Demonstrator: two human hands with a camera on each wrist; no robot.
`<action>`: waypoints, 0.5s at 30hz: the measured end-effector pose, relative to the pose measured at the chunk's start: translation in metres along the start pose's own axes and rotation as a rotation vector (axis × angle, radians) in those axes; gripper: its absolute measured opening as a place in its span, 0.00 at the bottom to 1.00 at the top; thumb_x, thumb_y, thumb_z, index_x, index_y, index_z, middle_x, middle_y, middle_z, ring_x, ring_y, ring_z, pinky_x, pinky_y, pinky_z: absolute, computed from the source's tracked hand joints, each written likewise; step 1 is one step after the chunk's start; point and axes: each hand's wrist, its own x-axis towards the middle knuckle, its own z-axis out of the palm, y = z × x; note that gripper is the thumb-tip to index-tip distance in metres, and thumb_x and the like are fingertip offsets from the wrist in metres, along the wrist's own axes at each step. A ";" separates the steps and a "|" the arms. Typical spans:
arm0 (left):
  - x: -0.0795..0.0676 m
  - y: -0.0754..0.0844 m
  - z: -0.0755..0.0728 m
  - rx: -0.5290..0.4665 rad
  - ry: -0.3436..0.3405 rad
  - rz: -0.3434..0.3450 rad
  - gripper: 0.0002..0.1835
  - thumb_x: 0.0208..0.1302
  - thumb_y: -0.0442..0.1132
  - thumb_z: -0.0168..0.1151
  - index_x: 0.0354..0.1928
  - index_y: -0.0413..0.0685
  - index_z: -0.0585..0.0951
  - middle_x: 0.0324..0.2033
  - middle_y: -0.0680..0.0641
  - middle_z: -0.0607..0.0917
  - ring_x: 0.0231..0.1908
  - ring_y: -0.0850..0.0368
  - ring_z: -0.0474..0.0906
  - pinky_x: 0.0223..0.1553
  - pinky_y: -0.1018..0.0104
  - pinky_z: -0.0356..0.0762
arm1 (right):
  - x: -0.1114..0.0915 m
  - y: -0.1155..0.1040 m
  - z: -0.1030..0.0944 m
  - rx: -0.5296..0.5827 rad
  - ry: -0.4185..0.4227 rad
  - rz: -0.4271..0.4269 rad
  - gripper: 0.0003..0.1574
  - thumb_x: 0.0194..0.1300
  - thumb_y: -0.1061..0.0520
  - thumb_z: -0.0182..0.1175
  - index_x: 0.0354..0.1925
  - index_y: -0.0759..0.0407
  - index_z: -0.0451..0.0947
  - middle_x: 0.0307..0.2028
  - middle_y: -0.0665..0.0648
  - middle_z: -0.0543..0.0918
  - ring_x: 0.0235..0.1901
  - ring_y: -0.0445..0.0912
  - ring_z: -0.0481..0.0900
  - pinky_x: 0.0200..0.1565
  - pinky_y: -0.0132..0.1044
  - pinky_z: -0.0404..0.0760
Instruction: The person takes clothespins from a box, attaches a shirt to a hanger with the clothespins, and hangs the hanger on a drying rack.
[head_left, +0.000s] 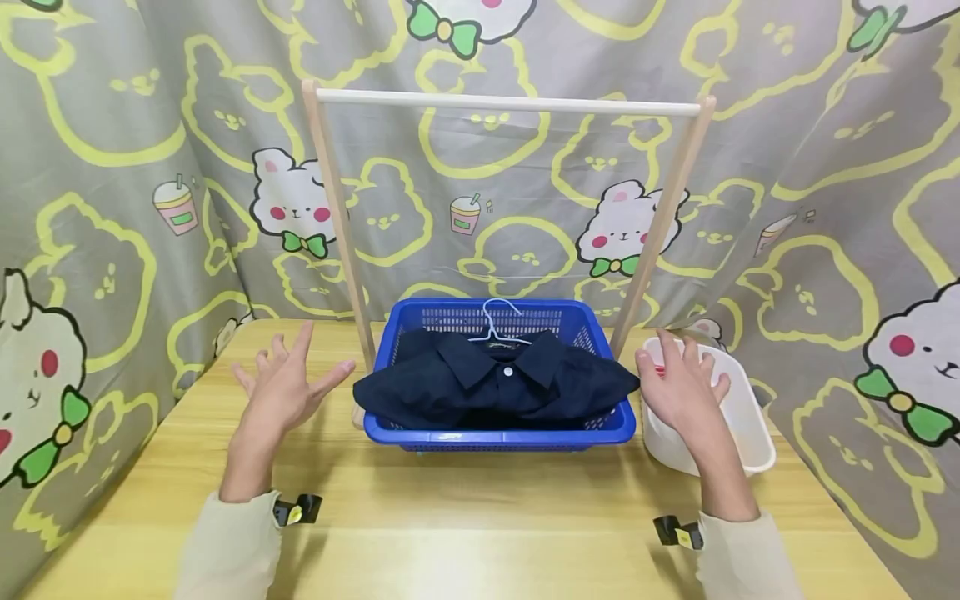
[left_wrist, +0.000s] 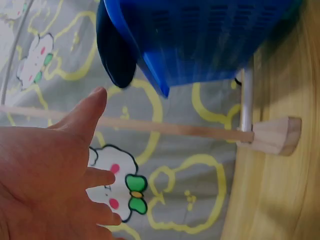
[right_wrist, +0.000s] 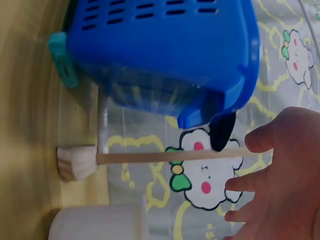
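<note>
A dark navy collared shirt (head_left: 420, 383) on a light blue hanger (head_left: 491, 321) lies across a blue plastic basket (head_left: 495, 436), its two ends hanging over the side rims. To the left of the basket my left hand (head_left: 281, 387) hovers with spread fingers and holds nothing. On the other side, my right hand (head_left: 681, 387) is held over the rim of a white bin (head_left: 738, 400), its thumb close to the shirt's right end. The right wrist view shows a gap between that thumb and the dark shirt end (right_wrist: 222, 131).
Behind the basket stands a wooden rack with a white crossbar (head_left: 510, 102); its foot (left_wrist: 280, 136) rests on the wooden table (head_left: 480, 517). Something red shows inside the white bin. A patterned grey curtain (head_left: 495, 242) surrounds the table at the back and sides.
</note>
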 end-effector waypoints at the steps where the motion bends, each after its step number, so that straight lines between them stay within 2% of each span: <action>1: 0.000 0.004 0.000 -0.015 -0.005 0.012 0.53 0.58 0.73 0.47 0.75 0.49 0.43 0.65 0.19 0.48 0.62 0.15 0.42 0.53 0.23 0.21 | -0.001 -0.002 -0.002 0.010 -0.003 -0.007 0.44 0.71 0.33 0.29 0.74 0.57 0.46 0.68 0.77 0.44 0.64 0.78 0.40 0.53 0.75 0.34; 8: 0.000 0.025 0.005 -0.098 -0.080 0.068 0.51 0.61 0.70 0.48 0.74 0.43 0.48 0.66 0.22 0.50 0.65 0.21 0.46 0.61 0.31 0.39 | -0.002 -0.016 -0.001 0.073 -0.059 -0.084 0.41 0.73 0.37 0.30 0.74 0.57 0.46 0.69 0.74 0.49 0.64 0.73 0.48 0.52 0.70 0.51; 15: -0.003 0.043 0.010 -0.126 -0.119 0.107 0.49 0.60 0.72 0.47 0.73 0.45 0.52 0.68 0.25 0.53 0.64 0.23 0.50 0.59 0.31 0.51 | -0.006 -0.026 0.004 0.119 -0.066 -0.166 0.38 0.74 0.41 0.36 0.72 0.60 0.50 0.66 0.73 0.56 0.62 0.72 0.54 0.58 0.67 0.54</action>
